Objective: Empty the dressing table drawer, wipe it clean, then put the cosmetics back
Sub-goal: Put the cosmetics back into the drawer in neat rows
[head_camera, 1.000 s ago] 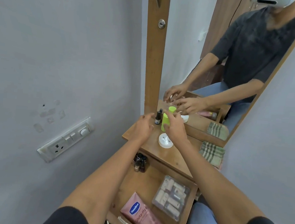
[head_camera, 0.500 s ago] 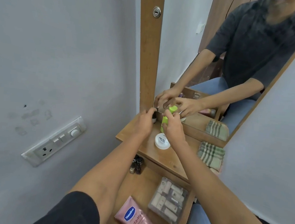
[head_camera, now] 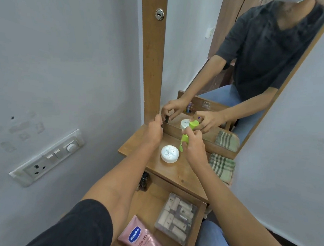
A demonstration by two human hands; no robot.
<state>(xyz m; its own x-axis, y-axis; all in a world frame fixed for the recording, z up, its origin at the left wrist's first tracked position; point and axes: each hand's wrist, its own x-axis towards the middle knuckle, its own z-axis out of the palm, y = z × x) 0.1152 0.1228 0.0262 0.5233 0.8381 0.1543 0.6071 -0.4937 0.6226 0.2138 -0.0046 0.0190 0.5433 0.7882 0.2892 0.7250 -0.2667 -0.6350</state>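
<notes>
My right hand (head_camera: 195, 147) grips a lime-green bottle (head_camera: 185, 137) upright on the dressing table top (head_camera: 174, 173), next to a white round jar (head_camera: 169, 153). At the mirror's wooden frame, my left hand (head_camera: 154, 131) pinches a small dark bottle. The hand hides the bottle itself; only its reflection (head_camera: 166, 119) shows. Below, the drawer (head_camera: 150, 200) stands open. It holds a pink Vaseline tube (head_camera: 140, 238), a clear plastic box of small items (head_camera: 176, 219) and small dark bottles (head_camera: 144, 180) at its back left.
A folded checked cloth (head_camera: 222, 167) lies at the right end of the top. The mirror (head_camera: 240, 70) rises behind, with a low wooden ledge at its foot. A switchboard (head_camera: 46, 158) is on the left wall. My knee in jeans (head_camera: 213, 243) is right of the drawer.
My left hand has reached the small dark bottle and taken it against the mirror frame. My right hand has kept hold of the green bottle, shifting it slightly right.
</notes>
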